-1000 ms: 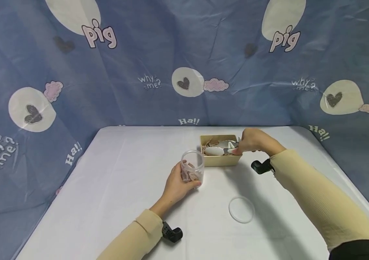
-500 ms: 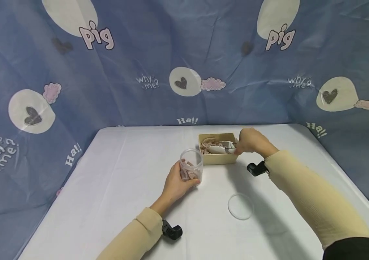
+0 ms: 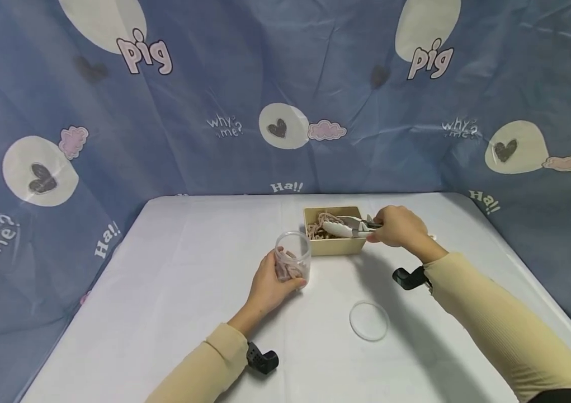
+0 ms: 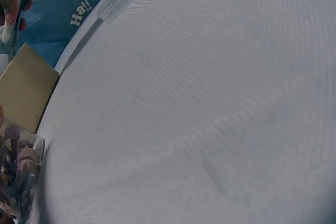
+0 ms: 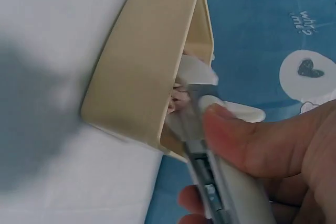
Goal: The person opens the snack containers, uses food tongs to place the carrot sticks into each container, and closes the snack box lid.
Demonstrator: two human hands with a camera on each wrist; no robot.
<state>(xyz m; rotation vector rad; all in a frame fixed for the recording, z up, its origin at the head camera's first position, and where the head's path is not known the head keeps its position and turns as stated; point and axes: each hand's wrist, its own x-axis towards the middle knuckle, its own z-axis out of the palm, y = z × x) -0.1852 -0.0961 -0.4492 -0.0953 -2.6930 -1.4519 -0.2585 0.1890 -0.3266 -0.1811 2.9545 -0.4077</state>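
Observation:
My left hand (image 3: 268,288) grips a clear plastic jar (image 3: 293,249) from its left side, thumb across the front. The jar stands uncovered, with brownish strips (image 4: 26,163) inside. Behind it, to the right, is a tan rectangular box (image 3: 338,247) with more brown strips (image 3: 317,226) in it. My right hand (image 3: 402,226) holds a pair of tongs (image 5: 197,156) with white tips and metal arms at the box's right end. The tips (image 3: 336,229) reach over the rim into the strips. In the right wrist view the thumb (image 5: 226,135) presses along the tongs' handle.
A clear round lid or ring (image 3: 369,340) lies on the white tabletop (image 3: 189,268), nearer than the box and right of the jar. A blue printed cloth (image 3: 215,67) hangs behind the table. Black wrist cameras (image 3: 262,359) sit on both wrists.
My right hand first shifts slightly left, then moves back right with the tongs, whose tips stay over the box. The left hand and jar hold still; the head view drifts slightly.

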